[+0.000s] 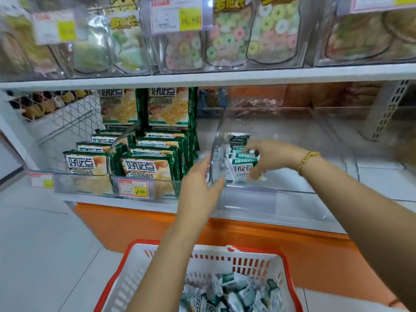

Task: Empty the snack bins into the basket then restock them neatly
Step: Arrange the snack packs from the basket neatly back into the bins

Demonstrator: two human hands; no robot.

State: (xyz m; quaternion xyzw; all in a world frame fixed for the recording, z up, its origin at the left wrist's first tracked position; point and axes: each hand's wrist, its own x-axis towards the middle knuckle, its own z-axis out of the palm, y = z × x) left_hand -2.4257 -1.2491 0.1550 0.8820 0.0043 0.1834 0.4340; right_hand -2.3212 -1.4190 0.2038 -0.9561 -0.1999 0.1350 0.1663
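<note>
Snack bin (pixel 281 199), clear plastic, on middle shelf, almost bare. Below it, white basket (pixel 225 260) with orange rim, holding loose green-white sachets (pixel 234 293). Left of bin, rows of green cracker packs (pixel 148 167) marked "好吃点". Above bin, bags of ring sweets (pixel 227 39). Right grip (pixel 258 158) inside bin, fingers curled round small sachets (pixel 240 161). Left grip (pixel 200 176) spread flat on bin's left outer wall. Price tags: "8.60" (pixel 133 188) left of bin, "16.80" (pixel 176 18) above. Gold bracelet (pixel 307 161) on right wrist.
</note>
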